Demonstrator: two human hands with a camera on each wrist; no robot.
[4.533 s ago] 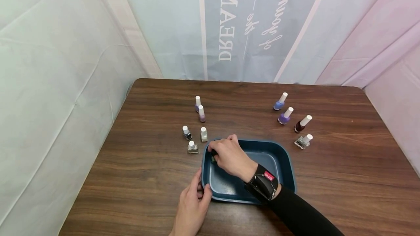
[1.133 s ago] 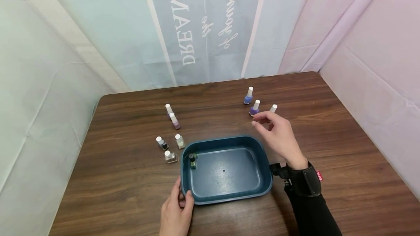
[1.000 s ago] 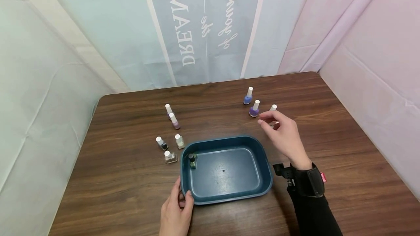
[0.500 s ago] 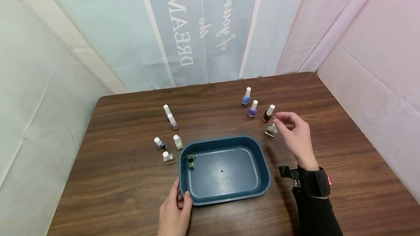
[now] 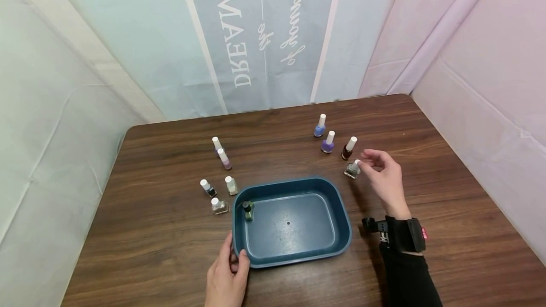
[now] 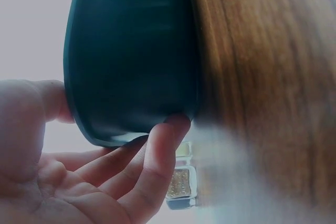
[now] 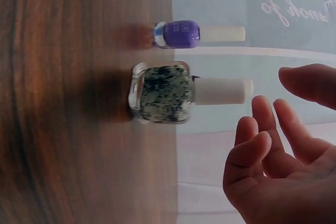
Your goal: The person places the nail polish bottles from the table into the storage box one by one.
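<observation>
My left hand [image 5: 227, 275] grips the near-left corner of a dark teal plastic tray [image 5: 294, 260], thumb at the rim and fingers against the outer wall. Inside the tray, a green nail polish bottle with a black cap [image 5: 248, 211] stands at the left end. My right hand [image 5: 386, 179] hovers beside the white cap of a speckled nail polish bottle [image 7: 164, 93] right of the tray. In the right wrist view thumb and fingers are parted just past the cap, holding nothing. A purple nail polish bottle [image 7: 181, 34] shows behind it.
Beyond the speckled bottle stand a dark red polish [image 5: 347, 150] and a blue one [image 5: 319, 130]. Left of the tray are a glittery bottle [image 5: 220, 207], a black one [image 5: 209, 188], a pale one [image 5: 232, 186] and two lilac ones [image 5: 226, 161]. Fabric hangs behind the table.
My right hand has left the green bottle in the tray and moved right, past the purple and dark red bottles, to the speckled bottle's cap. The left hand stays on the tray.
</observation>
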